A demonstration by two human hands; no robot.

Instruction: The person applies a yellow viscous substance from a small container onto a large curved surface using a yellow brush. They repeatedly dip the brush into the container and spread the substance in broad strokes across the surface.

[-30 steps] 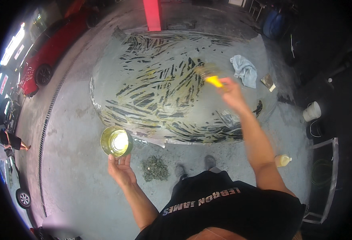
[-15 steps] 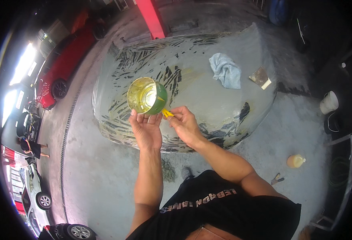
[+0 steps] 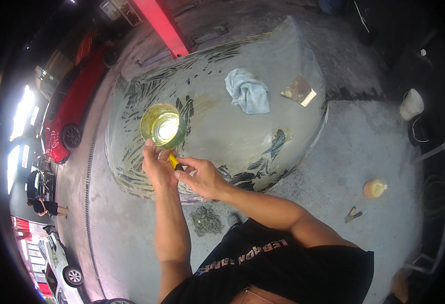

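My left hand holds an open metal tin from below, tilted so its shiny, yellowish inside shows. The tin is green outside. My right hand pinches a slim yellow-and-black tool close under the tin, beside my left palm; its kind is not clear. Beneath both hands spreads a large, curved grey panel, like a car hood, streaked with dark and yellowish marks. A crumpled light-blue cloth lies on it. Right of the cloth is a flat brown piece with a pale edge.
A red post stands at the panel's far edge. On the floor to the right are a white bucket, a yellowish jug and a small hand tool. Leftward are a red car, a white car and a person.
The view has shifted, so the panel and cloth appear further left. My right hand has drawn down from the tin's side, and more of the yellow-and-black tool shows.
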